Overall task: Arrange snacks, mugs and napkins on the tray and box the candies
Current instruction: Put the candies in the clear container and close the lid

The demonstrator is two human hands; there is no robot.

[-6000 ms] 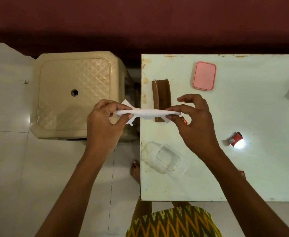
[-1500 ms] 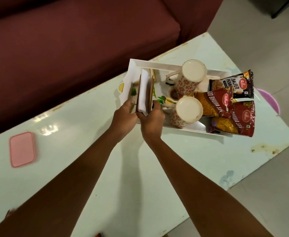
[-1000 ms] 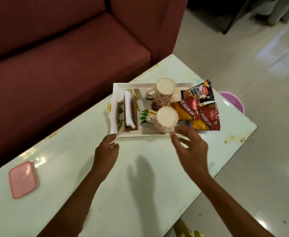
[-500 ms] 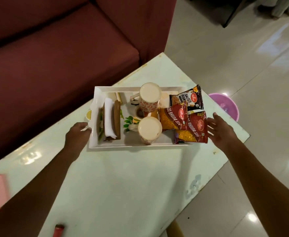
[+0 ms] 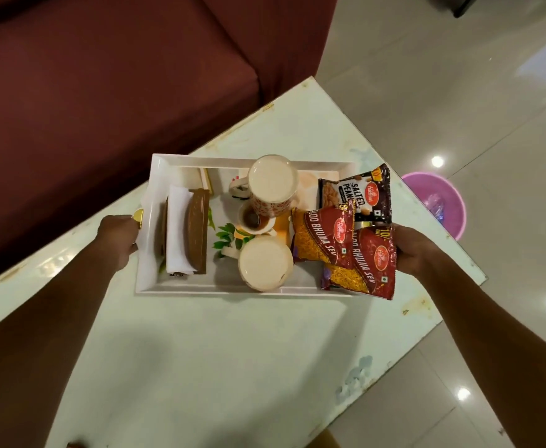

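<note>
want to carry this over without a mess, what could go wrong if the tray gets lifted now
The red snack packet overhangs the tray's right end by the right hand; it could slide off.
The two tall mugs stand close together; a tilt might topple them.
The left hand grips only the small gold handle, so an uneven lift is possible.

Fingers of right hand (image 5: 415, 250) behind snack packet (image 5: 370, 266)
</note>
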